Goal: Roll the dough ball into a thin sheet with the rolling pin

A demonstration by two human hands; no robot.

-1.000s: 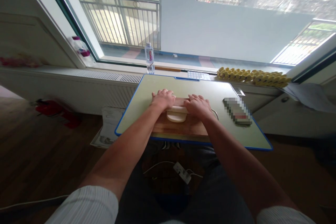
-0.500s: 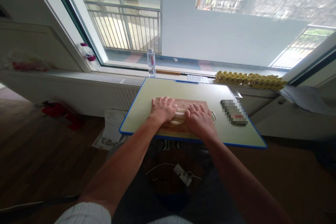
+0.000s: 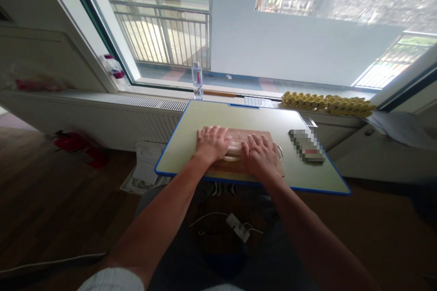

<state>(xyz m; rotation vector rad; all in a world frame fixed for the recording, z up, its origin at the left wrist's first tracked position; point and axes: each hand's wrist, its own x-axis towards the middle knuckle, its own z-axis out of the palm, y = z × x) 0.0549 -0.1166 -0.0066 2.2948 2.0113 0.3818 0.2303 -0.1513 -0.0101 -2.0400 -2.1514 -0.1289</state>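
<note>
A wooden cutting board (image 3: pixel 235 172) with a metal ring handle (image 3: pixel 280 153) lies near the front edge of a small table. Across it runs a pale rolling pin (image 3: pixel 235 148), its ends hidden beneath my palms. My left hand (image 3: pixel 213 142) rests flat over the pin's left part, fingers stretched out. Over the right part lies my right hand (image 3: pixel 261 154), also flat with fingers extended. Just below the pin a strip of pale dough (image 3: pixel 231 158) shows on the board; the rest of it is covered.
A blue-edged table (image 3: pixel 184 145) carries the board and a blurred-out phone-like object (image 3: pixel 307 146). Behind it, on the sill, are a water bottle (image 3: pixel 197 82) and yellow egg trays (image 3: pixel 327 103). A fire extinguisher (image 3: pixel 80 148) stands left; a power strip (image 3: pixel 238 227) lies below.
Slightly less dough shows below the rolling pin, which appears to have moved a little toward me. Both hands stay flat over it.
</note>
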